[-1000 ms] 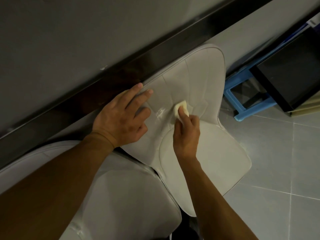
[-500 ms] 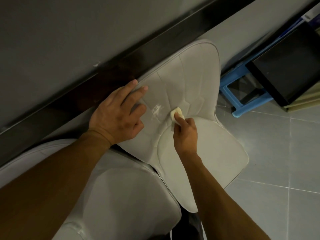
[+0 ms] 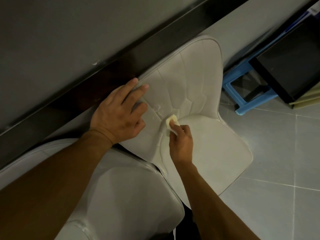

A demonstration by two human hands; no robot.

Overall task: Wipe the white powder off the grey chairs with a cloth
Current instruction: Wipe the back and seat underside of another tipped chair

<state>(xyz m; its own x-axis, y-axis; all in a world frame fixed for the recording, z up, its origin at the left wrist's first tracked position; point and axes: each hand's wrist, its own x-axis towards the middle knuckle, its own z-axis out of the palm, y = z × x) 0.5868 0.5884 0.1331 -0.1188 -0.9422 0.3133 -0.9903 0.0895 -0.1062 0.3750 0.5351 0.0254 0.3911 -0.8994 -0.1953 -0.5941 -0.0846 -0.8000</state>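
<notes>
Item: small pale-yellow folded cloth [image 3: 171, 121], pinched in R hand [image 3: 181, 141], at back/seat crease of grey padded chair [image 3: 190, 75]. Target: white powder smear [image 3: 158, 110], just far-left of cloth, btwn hands. L hand [image 3: 117, 115] flat, fingers spread, on backrest.

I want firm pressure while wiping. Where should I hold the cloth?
Grip the folded cloth at its near end, coming from above, as the right hand does; that leaves its far tip free to press into the crease of the chair.
</notes>
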